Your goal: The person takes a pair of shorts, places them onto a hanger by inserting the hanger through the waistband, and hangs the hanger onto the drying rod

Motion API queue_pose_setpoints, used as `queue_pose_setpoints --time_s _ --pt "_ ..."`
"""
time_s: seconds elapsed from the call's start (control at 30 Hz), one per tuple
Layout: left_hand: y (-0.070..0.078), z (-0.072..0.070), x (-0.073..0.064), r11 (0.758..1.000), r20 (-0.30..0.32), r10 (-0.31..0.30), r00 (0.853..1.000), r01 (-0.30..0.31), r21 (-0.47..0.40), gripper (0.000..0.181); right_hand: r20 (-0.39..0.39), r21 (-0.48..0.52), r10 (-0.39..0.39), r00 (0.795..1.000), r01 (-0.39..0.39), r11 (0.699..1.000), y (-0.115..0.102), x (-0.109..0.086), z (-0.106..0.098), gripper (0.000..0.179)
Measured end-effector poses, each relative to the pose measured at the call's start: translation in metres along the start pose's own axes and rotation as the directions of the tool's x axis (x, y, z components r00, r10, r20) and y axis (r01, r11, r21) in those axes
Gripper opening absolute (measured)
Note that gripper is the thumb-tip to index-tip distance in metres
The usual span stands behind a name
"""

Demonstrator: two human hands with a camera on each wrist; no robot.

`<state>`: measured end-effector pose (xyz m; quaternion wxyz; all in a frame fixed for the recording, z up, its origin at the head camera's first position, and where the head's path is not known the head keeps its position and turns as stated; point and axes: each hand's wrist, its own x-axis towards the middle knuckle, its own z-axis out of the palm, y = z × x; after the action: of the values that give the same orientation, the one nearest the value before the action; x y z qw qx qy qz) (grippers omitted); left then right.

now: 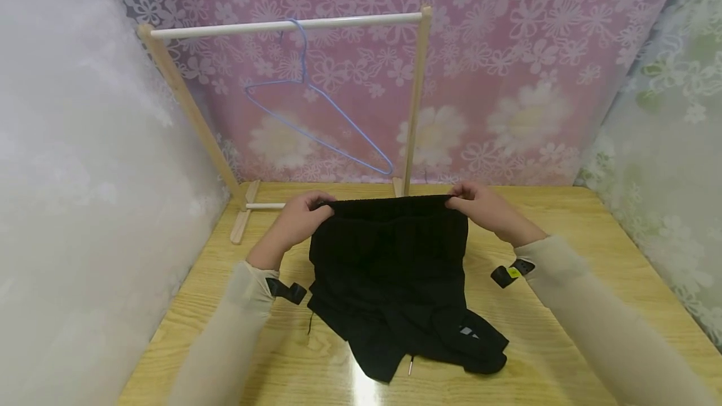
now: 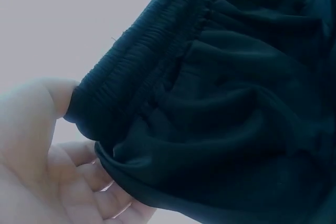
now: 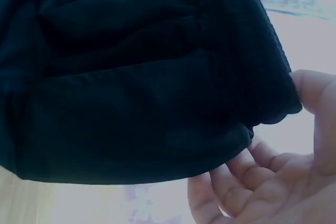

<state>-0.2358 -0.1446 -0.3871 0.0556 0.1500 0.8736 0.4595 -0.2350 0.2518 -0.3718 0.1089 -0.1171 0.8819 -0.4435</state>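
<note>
A pair of black shorts (image 1: 389,268) is held up by its waistband, the lower part lying crumpled on the table. In the head view my left hand (image 1: 301,218) pinches the left end of the waistband. The right end is gripped between thumb and fingers of my right hand (image 1: 482,205). Up close, the left wrist view shows the gathered elastic waistband (image 2: 136,51) beside the thumb. At the other end, the thumb in the right wrist view presses on the waistband corner (image 3: 273,98), fingers under the cloth. A small pale logo (image 1: 469,332) marks one leg.
Behind the shorts stands a wooden rack with a white rail (image 1: 225,29). From it hangs a blue wire hanger (image 1: 350,121). The wood-grain table (image 1: 564,306) meets a pale wall (image 1: 68,174) at left and a flowered pink backdrop (image 1: 507,80) at the back.
</note>
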Motion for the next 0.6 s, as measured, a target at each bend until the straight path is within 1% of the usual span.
queue_pose_setpoints --time_s 0.07,0.17,0.2,0.27,0.3,0.33,0.37,0.4,0.43,0.47,0.5,0.53,0.57,0.6 --pt "-0.004 0.003 0.001 1.000 0.030 -0.009 1.000 0.008 0.014 0.029 -0.037 -0.030 -0.010 0.999 0.009 0.999 0.006 0.002 0.003 0.034" --pt "-0.007 0.007 0.002 0.999 0.095 -0.008 0.995 0.003 0.050 0.030 -0.090 -0.139 -0.033 0.995 0.020 0.990 0.009 0.005 0.008 0.034" --pt "-0.007 0.008 0.001 0.998 0.132 -0.004 0.991 -0.005 0.063 0.030 -0.092 -0.169 -0.029 0.995 0.013 0.985 0.009 0.005 0.010 0.034" --pt "-0.009 0.010 0.001 0.994 0.225 0.013 0.974 -0.038 0.103 0.024 -0.072 -0.218 -0.012 0.997 -0.004 0.976 0.008 0.006 0.014 0.035" --pt "-0.009 0.012 0.000 0.990 0.276 0.019 0.961 -0.056 0.126 0.025 -0.053 -0.238 -0.003 0.999 -0.010 0.971 0.007 0.006 0.016 0.035" --pt "-0.010 0.014 -0.001 0.986 0.329 0.033 0.944 -0.085 0.145 0.030 -0.032 -0.242 0.011 0.999 -0.018 0.970 0.006 0.006 0.018 0.035" --pt "-0.011 0.018 -0.001 0.980 0.382 0.051 0.923 -0.119 0.157 0.038 -0.005 -0.230 0.024 1.000 -0.025 0.973 0.005 0.006 0.021 0.035" --pt "-0.013 0.022 -0.001 0.977 0.437 0.065 0.897 -0.147 0.157 0.042 0.017 -0.203 0.041 0.999 -0.037 0.979 0.004 0.006 0.024 0.034" --pt "-0.014 0.026 -0.002 0.973 0.480 0.074 0.874 -0.169 0.158 0.050 0.034 -0.172 0.050 0.998 -0.043 0.984 0.003 0.006 0.026 0.032" --pt "-0.015 0.030 -0.002 0.972 0.514 0.078 0.854 -0.179 0.149 0.057 0.042 -0.137 0.054 0.998 -0.048 0.989 0.001 0.006 0.029 0.030" --pt "-0.015 0.035 -0.003 0.973 0.541 0.085 0.837 -0.187 0.138 0.060 0.050 -0.099 0.052 0.997 -0.047 0.994 -0.001 0.005 0.032 0.029" --pt "-0.016 0.040 -0.002 0.972 0.562 0.089 0.822 -0.195 0.130 0.063 0.054 -0.056 0.052 0.997 -0.049 0.997 -0.003 0.005 0.035 0.028" --pt "-0.016 0.046 -0.003 0.973 0.577 0.082 0.812 -0.191 0.131 0.065 0.062 -0.019 0.041 0.997 -0.039 0.999 -0.005 0.004 0.038 0.028" --pt "-0.015 0.052 -0.003 0.973 0.588 0.069 0.806 -0.185 0.140 0.069 0.063 0.012 0.035 0.997 -0.036 0.999 -0.007 0.004 0.041 0.028"
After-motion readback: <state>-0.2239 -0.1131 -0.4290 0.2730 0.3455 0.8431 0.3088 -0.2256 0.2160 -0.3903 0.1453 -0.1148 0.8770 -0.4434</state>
